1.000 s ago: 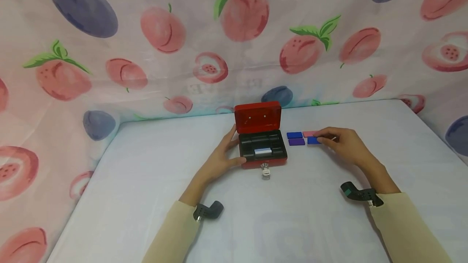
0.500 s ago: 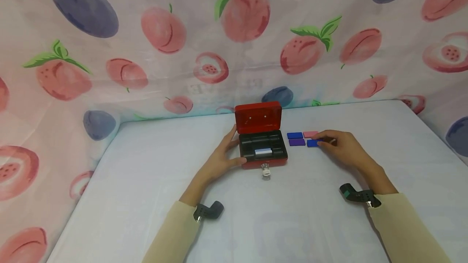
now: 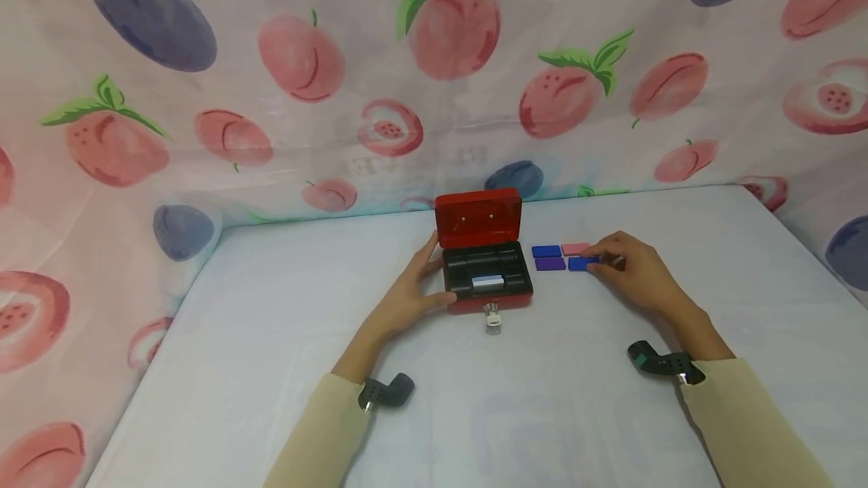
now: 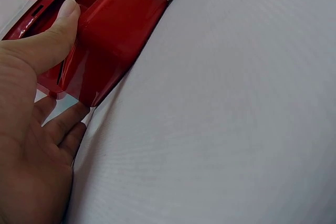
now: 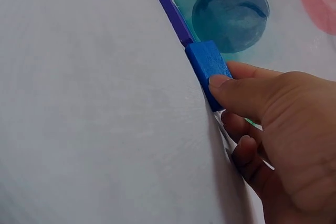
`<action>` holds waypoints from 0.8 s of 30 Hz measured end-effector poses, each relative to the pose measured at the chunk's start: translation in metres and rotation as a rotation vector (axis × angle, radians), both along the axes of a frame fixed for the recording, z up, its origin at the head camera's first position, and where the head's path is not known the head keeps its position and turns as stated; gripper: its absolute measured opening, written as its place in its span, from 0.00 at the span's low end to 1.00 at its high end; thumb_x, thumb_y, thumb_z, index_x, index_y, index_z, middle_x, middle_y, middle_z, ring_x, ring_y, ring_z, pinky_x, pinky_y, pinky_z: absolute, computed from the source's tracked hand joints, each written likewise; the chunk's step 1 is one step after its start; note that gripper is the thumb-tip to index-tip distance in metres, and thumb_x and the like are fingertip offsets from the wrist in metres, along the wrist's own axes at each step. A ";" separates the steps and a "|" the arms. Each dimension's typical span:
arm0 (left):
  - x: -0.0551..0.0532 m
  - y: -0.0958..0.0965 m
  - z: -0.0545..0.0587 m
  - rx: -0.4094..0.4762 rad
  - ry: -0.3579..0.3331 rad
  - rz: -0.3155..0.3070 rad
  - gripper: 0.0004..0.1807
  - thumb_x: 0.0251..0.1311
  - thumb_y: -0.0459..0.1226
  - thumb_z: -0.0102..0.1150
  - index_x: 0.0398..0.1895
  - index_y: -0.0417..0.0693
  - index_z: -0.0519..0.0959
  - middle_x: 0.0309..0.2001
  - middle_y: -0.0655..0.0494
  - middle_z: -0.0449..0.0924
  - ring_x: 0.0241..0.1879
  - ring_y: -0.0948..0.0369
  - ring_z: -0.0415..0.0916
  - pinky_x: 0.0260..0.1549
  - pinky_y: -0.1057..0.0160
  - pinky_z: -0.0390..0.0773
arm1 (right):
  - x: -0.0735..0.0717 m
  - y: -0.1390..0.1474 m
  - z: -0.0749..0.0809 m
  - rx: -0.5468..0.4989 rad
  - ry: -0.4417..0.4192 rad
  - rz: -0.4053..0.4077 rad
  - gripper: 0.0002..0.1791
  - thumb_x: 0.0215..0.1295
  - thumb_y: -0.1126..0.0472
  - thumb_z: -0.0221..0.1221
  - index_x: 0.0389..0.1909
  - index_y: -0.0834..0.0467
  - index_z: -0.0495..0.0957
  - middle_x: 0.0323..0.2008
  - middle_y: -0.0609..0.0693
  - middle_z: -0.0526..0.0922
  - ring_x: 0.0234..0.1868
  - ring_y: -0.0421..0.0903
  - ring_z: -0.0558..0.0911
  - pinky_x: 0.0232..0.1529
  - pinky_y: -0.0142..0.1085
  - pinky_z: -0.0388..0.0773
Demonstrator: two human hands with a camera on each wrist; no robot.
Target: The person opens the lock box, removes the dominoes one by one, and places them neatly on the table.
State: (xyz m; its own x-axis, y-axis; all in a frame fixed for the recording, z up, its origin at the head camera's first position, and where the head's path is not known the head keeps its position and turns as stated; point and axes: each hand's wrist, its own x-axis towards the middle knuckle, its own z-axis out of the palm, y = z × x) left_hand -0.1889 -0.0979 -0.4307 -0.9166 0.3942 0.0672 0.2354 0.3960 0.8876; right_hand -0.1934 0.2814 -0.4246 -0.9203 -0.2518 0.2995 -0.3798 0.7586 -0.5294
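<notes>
A red cash box (image 3: 488, 306) stands with its lid (image 3: 478, 218) raised and a black compartment tray inside. A small block (image 3: 488, 280), white and blue, lies in that tray. My left hand (image 3: 405, 294) holds the box by its left side, thumb on the rim near the front corner and fingers along the side wall. To the right of the box, my right hand (image 3: 634, 271) pinches a blue block (image 5: 207, 66) between thumb and index finger, low at the table. Beside it lie a purple block (image 3: 550, 264), another blue block (image 3: 545, 251) and a pink block (image 3: 575, 249), partly behind the fingers.
Keys (image 3: 493, 319) hang from the lock on the box's front. A white cloth (image 3: 515, 405) covers the table. Behind it rises a fruit-printed curtain (image 3: 447, 126), close to the back of the box. Each wrist wears a dark camera mount.
The right hand has shifted slightly, and the blue block in its fingers now sits a little lower, in line with the purple one. The left hand and the box have stayed put.
</notes>
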 end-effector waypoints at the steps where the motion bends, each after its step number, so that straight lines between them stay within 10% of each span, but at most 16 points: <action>1: 0.000 0.000 0.000 -0.003 -0.001 0.000 0.55 0.52 0.41 0.70 0.74 0.79 0.42 0.74 0.65 0.48 0.69 0.58 0.57 0.64 0.39 0.52 | 0.000 0.000 0.000 0.000 0.002 -0.005 0.11 0.58 0.67 0.65 0.42 0.58 0.84 0.36 0.50 0.77 0.34 0.45 0.74 0.34 0.31 0.74; 8: 0.000 0.001 0.000 0.018 0.001 -0.003 0.55 0.52 0.35 0.68 0.77 0.64 0.43 0.75 0.55 0.47 0.69 0.50 0.56 0.64 0.37 0.49 | 0.001 0.000 -0.001 -0.013 0.016 -0.029 0.11 0.57 0.66 0.66 0.42 0.57 0.83 0.34 0.49 0.79 0.33 0.45 0.75 0.33 0.30 0.75; 24: 0.000 0.000 -0.002 0.007 0.009 -0.005 0.55 0.51 0.42 0.70 0.73 0.81 0.42 0.74 0.68 0.48 0.69 0.58 0.57 0.64 0.38 0.52 | 0.002 -0.003 0.001 0.004 0.028 -0.041 0.10 0.59 0.66 0.65 0.42 0.60 0.85 0.36 0.52 0.79 0.34 0.47 0.76 0.33 0.38 0.77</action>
